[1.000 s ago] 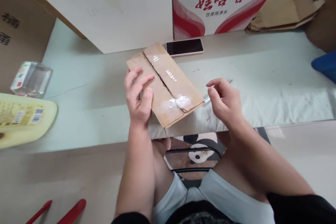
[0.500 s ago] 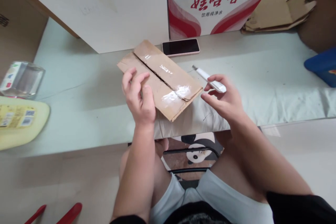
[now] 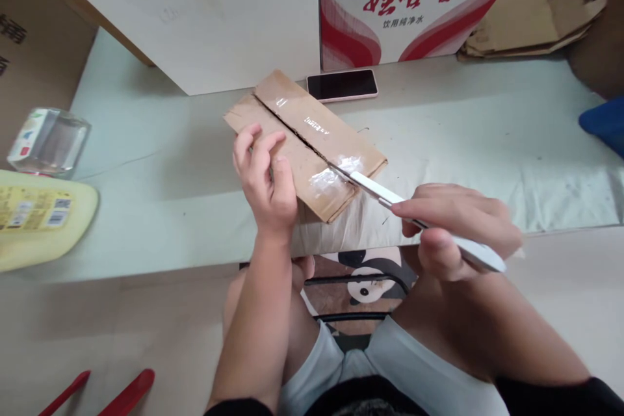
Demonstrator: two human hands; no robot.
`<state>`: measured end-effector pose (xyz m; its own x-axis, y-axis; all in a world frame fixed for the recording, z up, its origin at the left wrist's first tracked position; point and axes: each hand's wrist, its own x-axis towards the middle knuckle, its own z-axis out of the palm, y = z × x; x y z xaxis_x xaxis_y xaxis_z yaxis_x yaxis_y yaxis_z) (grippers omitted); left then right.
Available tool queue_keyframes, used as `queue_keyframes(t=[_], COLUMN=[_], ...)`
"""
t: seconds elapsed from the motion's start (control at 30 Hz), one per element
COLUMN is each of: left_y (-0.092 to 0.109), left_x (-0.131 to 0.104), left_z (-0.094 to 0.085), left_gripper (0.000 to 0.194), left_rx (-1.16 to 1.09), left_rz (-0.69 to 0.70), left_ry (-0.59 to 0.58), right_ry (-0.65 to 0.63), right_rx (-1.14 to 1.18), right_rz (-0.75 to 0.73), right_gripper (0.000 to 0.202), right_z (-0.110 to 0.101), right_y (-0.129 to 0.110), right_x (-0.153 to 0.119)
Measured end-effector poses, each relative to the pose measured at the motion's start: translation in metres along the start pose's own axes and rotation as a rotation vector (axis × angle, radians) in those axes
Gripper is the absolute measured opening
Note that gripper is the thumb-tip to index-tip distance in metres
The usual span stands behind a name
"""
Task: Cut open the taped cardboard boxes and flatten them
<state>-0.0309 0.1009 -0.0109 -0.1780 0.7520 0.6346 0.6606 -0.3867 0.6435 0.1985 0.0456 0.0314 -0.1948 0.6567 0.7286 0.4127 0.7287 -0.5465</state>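
A flat brown cardboard box [image 3: 322, 130] lies slantwise on the table, with a dark seam between its flaps and shiny clear tape near its right end. My left hand [image 3: 268, 185] grips the near left edge of the box, fingers curled on its top. The white utility knife [image 3: 370, 187] is in my right hand [image 3: 453, 227], which is closed round its handle. Its blade points up and left, and the tip is at the seam by the tape.
Behind the box a phone [image 3: 342, 85] lies before a white carton with red print [image 3: 351, 26]. A clear container [image 3: 51, 143] and a yellow bottle [image 3: 43, 221] stand left. Folded cardboard [image 3: 517, 19] and a blue object [image 3: 604, 127] are at right.
My right hand has moved down and to the right and turned, and the knife's blade now reaches the box seam. My left hand keeps its hold on the box.
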Motion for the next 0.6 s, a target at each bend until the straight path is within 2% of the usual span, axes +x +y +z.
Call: queue_keyframes(t=[0.07, 0.17, 0.3, 0.6], left_y=[0.000, 0.001, 0.005, 0.005], left_x=[0.000, 0.000, 0.002, 0.002], left_z=[0.000, -0.001, -0.001, -0.003], left_gripper=[0.031, 0.030, 0.030, 0.031], left_rx=[-0.011, -0.034, -0.049, -0.023], left_rz=[-0.010, -0.034, -0.072, -0.066], left_ry=[-0.007, -0.006, -0.009, -0.005], right_ry=[0.020, -0.019, -0.097, -0.079], right_rx=[0.003, -0.120, -0.221, -0.245], right_rz=[-0.092, -0.089, -0.179, -0.046], right_gripper=[0.020, 0.014, 0.015, 0.014], right_z=[0.000, -0.001, -0.002, 0.005], right_y=[-0.001, -0.007, -0.017, -0.028], right_x=[0.003, 0.010, 0.017, 0.023])
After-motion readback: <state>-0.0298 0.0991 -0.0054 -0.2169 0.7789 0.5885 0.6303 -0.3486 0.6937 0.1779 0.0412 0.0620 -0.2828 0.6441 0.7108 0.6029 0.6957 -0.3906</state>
